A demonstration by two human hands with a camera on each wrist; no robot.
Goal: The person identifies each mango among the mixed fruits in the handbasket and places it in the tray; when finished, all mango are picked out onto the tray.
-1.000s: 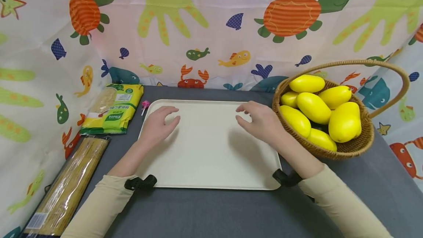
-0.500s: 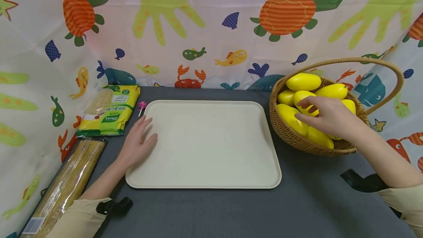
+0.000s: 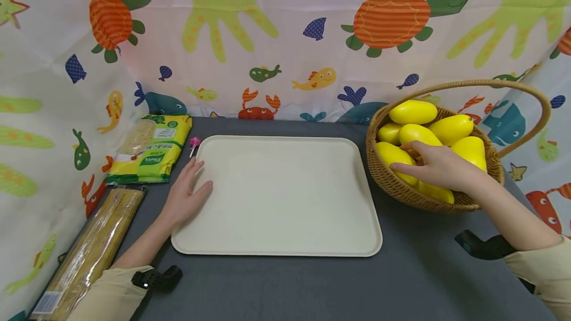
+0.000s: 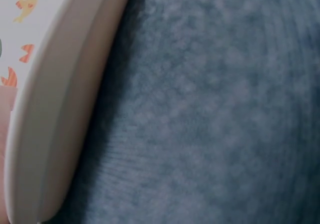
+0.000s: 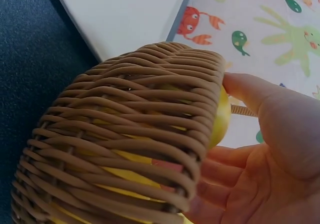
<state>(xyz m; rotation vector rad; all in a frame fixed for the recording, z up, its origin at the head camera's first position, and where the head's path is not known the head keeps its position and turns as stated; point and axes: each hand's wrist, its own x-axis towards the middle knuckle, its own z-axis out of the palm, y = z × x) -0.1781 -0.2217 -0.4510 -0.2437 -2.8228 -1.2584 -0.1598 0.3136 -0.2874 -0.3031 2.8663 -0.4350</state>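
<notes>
A cream rectangular tray (image 3: pixel 281 197) lies on the dark grey tabletop. My left hand (image 3: pixel 185 199) is at its left edge, fingers relaxed and pointing forward, thumb over the tray. In the left wrist view only a sliver of hand shows past the tray's rim (image 4: pixel 55 114). My right hand (image 3: pixel 439 165) reaches into the wicker basket (image 3: pixel 383 182) of smooth, oval yellow fruits. Its thumb and bent fingers are around a yellow fruit (image 3: pixel 392 155) near the basket's left side. In the right wrist view the weave partly hides the fingertips and this fruit (image 5: pixel 221 116).
A tall curved handle (image 3: pixel 542 108) arches over the basket's right side. At the left lie a yellow-green Knorr packet (image 3: pixel 153 152) and a long clear pack of dried noodles (image 3: pixel 95 241). A pink lollipop (image 3: pixel 194 142) sits by the tray's back left corner. A printed cloth (image 3: pixel 290 38) hangs behind.
My right hand has gone from above the tray rightward to the basket, then down among the fruits. My left hand has drawn back to the tray's left edge and stays there.
</notes>
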